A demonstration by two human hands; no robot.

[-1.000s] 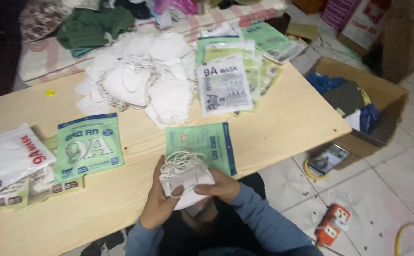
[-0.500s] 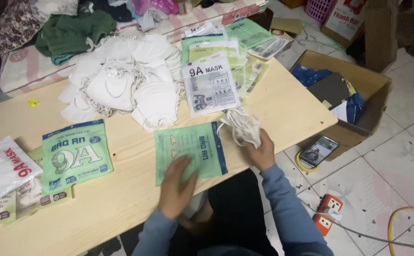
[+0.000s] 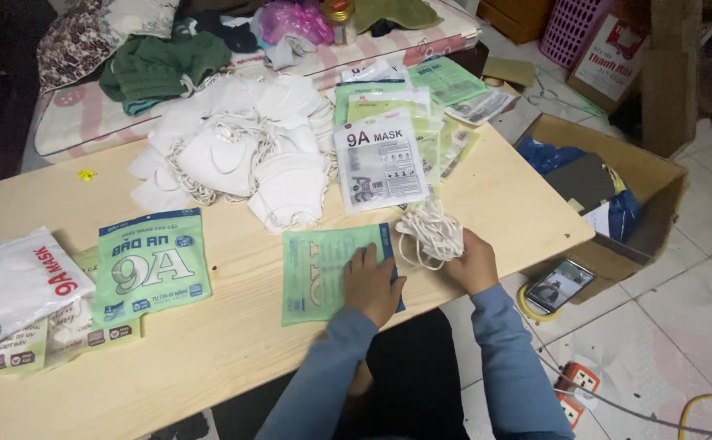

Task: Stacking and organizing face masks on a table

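White masks [image 3: 431, 234] in closed right hand [image 3: 472, 259]

A pale green pouch [image 3: 323, 275] with a blue edge is seen on the light wooden table [image 3: 503, 195]. White masks [image 3: 242, 155] are heaped beside a clear, grey-printed packet [image 3: 379, 163]. Blue sleeves [image 3: 503, 358] are worn. A pink-and-white striped mattress [image 3: 79, 122] is seen behind.

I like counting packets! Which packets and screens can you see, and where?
Green flat packet: under the left hand.
Green-and-blue packet: table's left part.
White packet: far left edge.
Clear-and-white packet: leaning on a green stack.
Phone screen: on the floor, lit.
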